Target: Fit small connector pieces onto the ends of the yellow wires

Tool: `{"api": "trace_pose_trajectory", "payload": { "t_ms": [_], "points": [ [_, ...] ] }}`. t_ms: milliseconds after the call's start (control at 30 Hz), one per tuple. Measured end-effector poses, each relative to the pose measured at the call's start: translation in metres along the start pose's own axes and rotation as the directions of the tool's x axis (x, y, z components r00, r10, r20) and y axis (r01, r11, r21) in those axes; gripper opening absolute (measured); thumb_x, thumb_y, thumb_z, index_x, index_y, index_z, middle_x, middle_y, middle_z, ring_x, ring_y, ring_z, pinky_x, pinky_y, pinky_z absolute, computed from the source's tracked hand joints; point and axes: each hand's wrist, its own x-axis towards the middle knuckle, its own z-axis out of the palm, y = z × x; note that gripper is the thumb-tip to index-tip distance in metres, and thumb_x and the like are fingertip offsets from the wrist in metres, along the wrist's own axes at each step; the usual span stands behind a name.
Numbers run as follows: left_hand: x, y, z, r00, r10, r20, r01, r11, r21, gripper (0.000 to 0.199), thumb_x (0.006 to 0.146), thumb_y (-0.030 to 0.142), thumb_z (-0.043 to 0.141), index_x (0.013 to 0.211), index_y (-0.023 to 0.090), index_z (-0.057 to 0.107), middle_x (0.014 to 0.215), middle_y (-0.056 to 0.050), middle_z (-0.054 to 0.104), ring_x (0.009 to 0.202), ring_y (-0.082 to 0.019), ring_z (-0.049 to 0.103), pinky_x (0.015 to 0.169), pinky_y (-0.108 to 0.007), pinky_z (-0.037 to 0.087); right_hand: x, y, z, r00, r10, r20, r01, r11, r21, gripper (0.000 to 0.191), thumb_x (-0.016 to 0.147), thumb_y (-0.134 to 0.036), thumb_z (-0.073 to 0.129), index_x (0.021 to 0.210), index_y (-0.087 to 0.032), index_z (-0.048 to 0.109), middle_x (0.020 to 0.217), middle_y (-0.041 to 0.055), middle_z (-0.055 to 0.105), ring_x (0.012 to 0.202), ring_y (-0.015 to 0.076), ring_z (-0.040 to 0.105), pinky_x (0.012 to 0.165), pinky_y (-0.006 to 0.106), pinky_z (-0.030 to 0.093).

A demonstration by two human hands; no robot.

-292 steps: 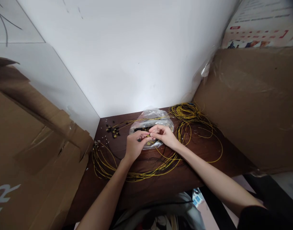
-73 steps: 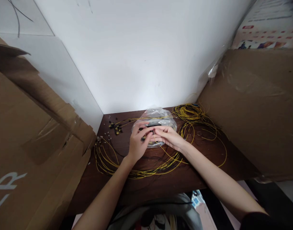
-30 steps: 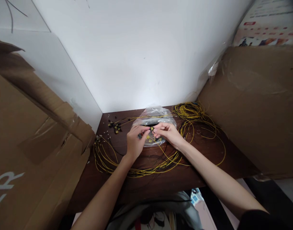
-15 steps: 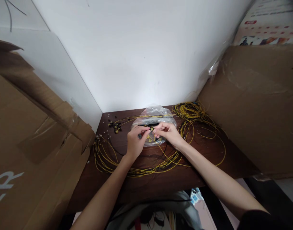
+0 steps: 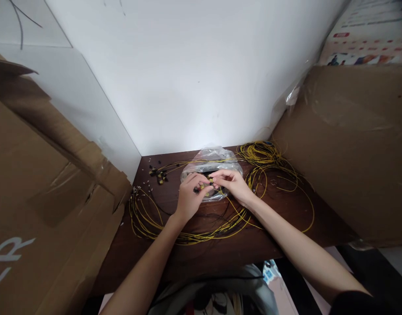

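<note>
Above an open clear plastic bag (image 5: 211, 153), my two hands meet fingertip to fingertip. With thumb and fingers pinched, my right hand (image 5: 232, 183) grips a small yellow-and-black part (image 5: 211, 180); a yellow wire (image 5: 232, 204) runs down from beneath these fingers. My left hand (image 5: 191, 194) is closed in a pinch at the same part's left side, its thumb and fingertips touching it. A small dark piece (image 5: 196, 190) shows under the left fingers. Inside the bag lie more small yellow and black pieces, partly hidden by my hands.
Loops of yellow and black wire (image 5: 201, 238) curve across the dark wooden shelf (image 5: 220, 256). Another wire coil (image 5: 260, 153) lies back right. Several yellow-and-black parts (image 5: 160, 176) sit back left. Cardboard boxes flank both sides, the left one (image 5: 56, 197) torn. A white wall (image 5: 188, 78) stands behind.
My left hand has shifted slightly right, closer to my right hand. The left fingers have changed their hold around the small part. The camera view has tilted a little.
</note>
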Motion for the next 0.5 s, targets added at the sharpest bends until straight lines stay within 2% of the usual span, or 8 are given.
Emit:
{"api": "trace_pose_trajectory", "payload": {
  "t_ms": [167,333,500],
  "points": [
    [0.0,0.0,-0.001,1.0,-0.024,0.009,0.024,0.999,0.042,0.009,0.073,0.019,0.067,0.08,0.017,0.063,0.075,-0.002,0.062,0.068,-0.013,0.054,0.062,-0.025,0.045,0.001,0.001,0.0,1.0,0.016,0.018,-0.015,1.0,-0.012,0.019,0.064,-0.029,0.075,0.079,-0.018,0.072,0.059,-0.0002,0.064,0.055,0.0085,0.055,0.061,0.025,0.044],
    [-0.002,-0.005,0.0,0.999,-0.031,0.027,0.03,0.999,0.037,0.027,0.074,0.018,0.066,0.101,0.019,0.063,0.079,-0.003,0.062,0.069,-0.014,0.055,0.064,-0.026,0.047,0.002,0.002,-0.002,1.0,-0.001,0.031,0.001,1.0,0.0,0.019,0.062,-0.027,0.076,0.078,-0.018,0.071,0.06,-0.0009,0.065,0.054,0.0078,0.054,0.06,0.024,0.043],
    [-0.003,-0.01,-0.001,0.995,0.054,0.087,-0.061,0.995,0.084,0.031,0.079,0.018,0.06,0.11,0.021,0.062,0.083,-0.004,0.061,0.076,-0.015,0.056,0.071,-0.029,0.047,0.002,0.003,-0.004,0.999,-0.014,0.041,0.014,1.0,0.002,0.017,0.062,-0.024,0.075,0.076,-0.017,0.069,0.061,-0.0017,0.064,0.054,0.0072,0.054,0.059,0.024,0.044]
  ]
}}
